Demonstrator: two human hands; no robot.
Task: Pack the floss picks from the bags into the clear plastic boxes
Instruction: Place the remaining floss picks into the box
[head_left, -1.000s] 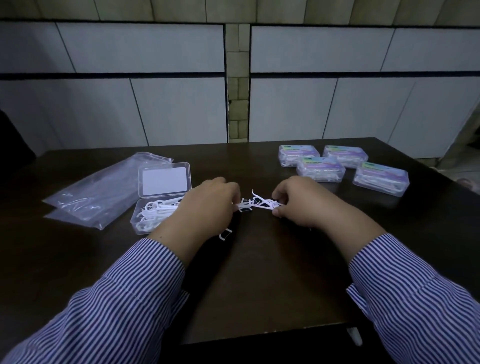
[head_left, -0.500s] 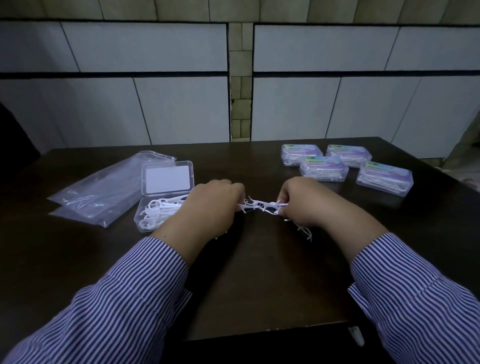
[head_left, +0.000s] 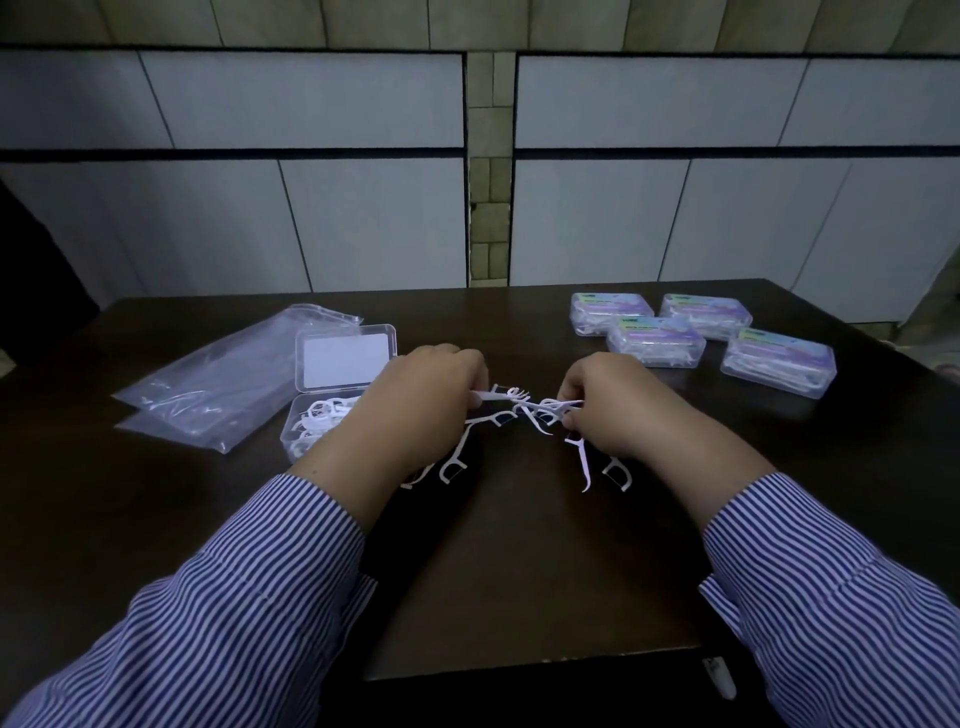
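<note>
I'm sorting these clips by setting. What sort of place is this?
Probably a small hand-packing workstation, not a factory line: a plain dark wooden table against a pale tiled wall, four closed clear plastic boxes of floss picks set aside, and clear plastic bags by an open clear plastic box.

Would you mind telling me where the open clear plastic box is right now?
In the head view, the open clear plastic box sits on the dark table's left side, between the clear plastic bags and the left hand.

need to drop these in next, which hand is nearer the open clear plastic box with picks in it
Left. The left hand sits right beside the open clear plastic box, overlapping its right edge in view; the right hand is farther right across the table.
</note>
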